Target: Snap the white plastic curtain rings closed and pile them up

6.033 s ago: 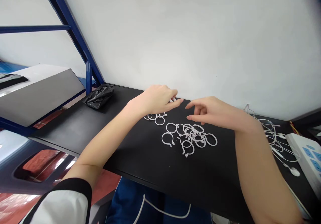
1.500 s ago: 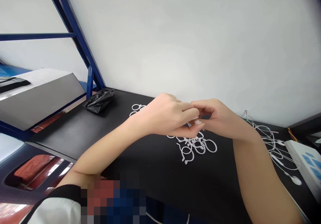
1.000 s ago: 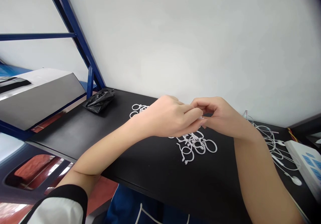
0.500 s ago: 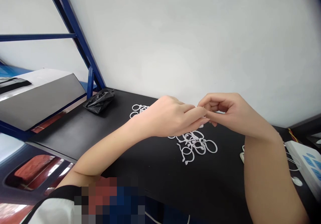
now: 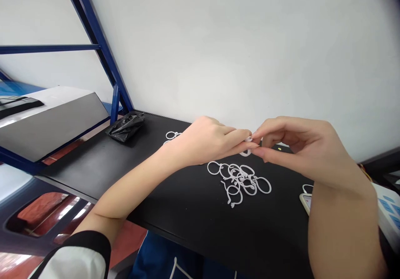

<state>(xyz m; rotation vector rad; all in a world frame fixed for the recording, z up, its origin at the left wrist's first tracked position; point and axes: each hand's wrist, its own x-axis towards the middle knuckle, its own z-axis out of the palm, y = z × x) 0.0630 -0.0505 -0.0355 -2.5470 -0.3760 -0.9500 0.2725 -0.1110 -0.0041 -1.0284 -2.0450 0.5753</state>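
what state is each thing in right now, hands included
left hand: pinching a white ring
right hand: fingertips at that ring, firmness of grip unclear
white ring: mostly hidden by fingers, open or closed can't be told
ring pile: loose, overlapping, at least one ring looks open
far rings: lying flat, partly hidden by left arm
black plastic bag: crumpled
phone: partly hidden by right arm

I pinch one round white plastic ring (image 5: 246, 154), mostly hidden. More thin white rings (image 5: 240, 178) lie in a messy, overlapping pile; other rings (image 5: 178, 134) sit farther left.
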